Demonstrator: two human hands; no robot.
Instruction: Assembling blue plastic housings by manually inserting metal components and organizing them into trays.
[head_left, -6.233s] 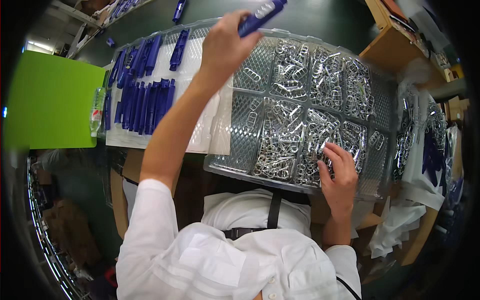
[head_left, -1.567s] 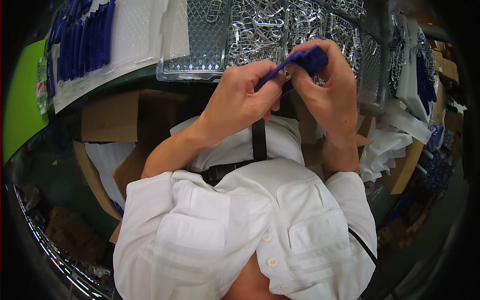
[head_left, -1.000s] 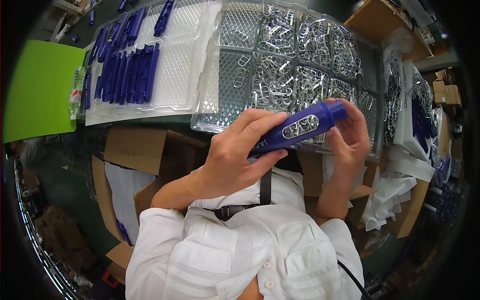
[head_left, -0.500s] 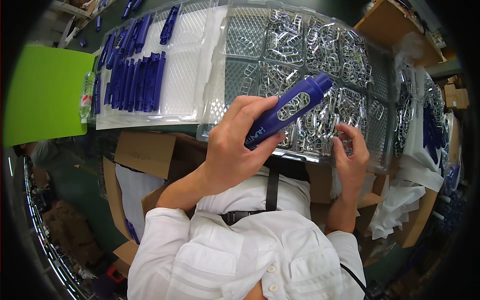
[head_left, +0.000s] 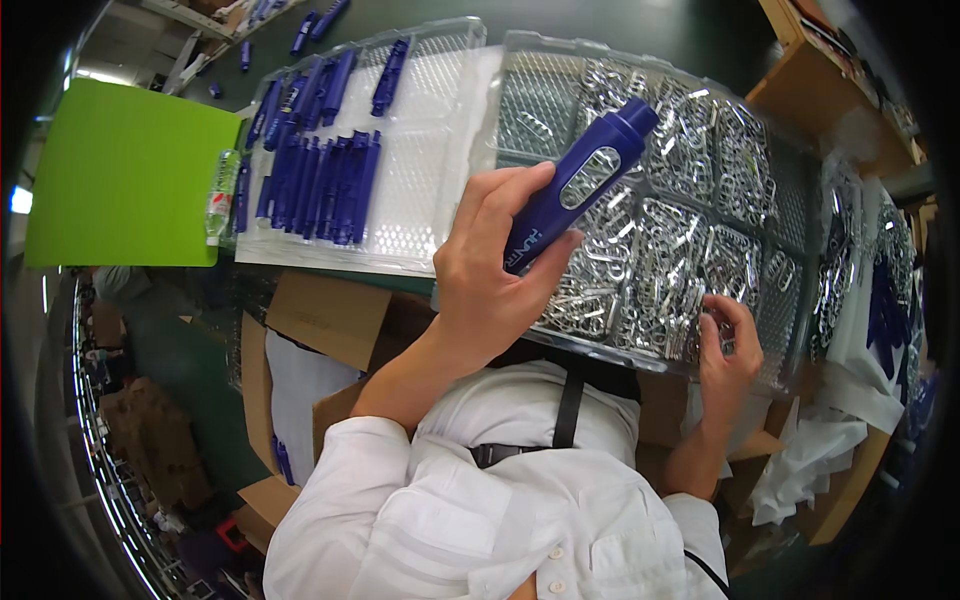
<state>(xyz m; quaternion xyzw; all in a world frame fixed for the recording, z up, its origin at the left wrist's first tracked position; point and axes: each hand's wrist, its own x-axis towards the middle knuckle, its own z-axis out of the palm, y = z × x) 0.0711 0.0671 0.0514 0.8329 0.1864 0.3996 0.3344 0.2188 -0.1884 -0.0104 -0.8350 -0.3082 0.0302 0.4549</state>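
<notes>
A thick blue plastic tube-shaped housing (head_left: 545, 212) with a narrower end cap and an oval window rests in my left hand (head_left: 490, 265), which is closed round its lower end. It points up and to the right, above a clear compartment tray (head_left: 535, 95) of shiny oval metal pieces (head_left: 655, 265). Metal shows inside or through the window; I cannot tell which. At the tray's near right side is my right hand (head_left: 735, 355), thumb and forefinger curled toward each other at the metal pieces. What lies between those fingertips cannot be made out.
Left of it, another clear tray (head_left: 420, 120) holds several blue plastic shells (head_left: 340, 185). A clear bottle (head_left: 220, 200) stands beside a green sheet (head_left: 130, 180). Open cardboard boxes (head_left: 325, 315) sit below the table edge. Bagged metal and blue parts (head_left: 885, 310) are at the right.
The whole view has shifted, so trays and hands appear farther right and the trays lower. The housing in my left hand is tilted more upright. My right hand stays curled at the tray's near side.
</notes>
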